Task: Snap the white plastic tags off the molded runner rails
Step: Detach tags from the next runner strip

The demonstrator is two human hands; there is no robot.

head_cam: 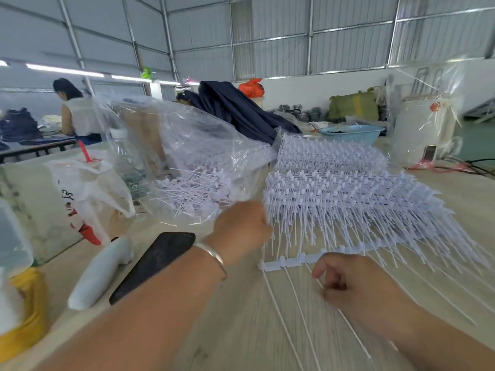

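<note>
A tall stack of white molded runner rails (334, 183), thick with thin tags, lies on the wooden table (241, 330) at centre right. My left hand (241, 231) grips the stack's near left corner, its fingertips hidden among the tags. One rail (289, 261) lies flat in front of the stack, its long tags pointing toward me. My right hand (348, 285) rests over that rail's tags with fingers curled; whether it pinches a tag is unclear. Loose snapped tags (192, 191) fill a clear plastic bag at centre left.
A black phone (152, 263) and a white handle-shaped tool (99, 271) lie beside my left forearm. A white bag with a cup (88, 188) and a yellow tape roll (24, 317) crowd the left. A blue basket (351, 132) sits behind the stack. A person stands far left.
</note>
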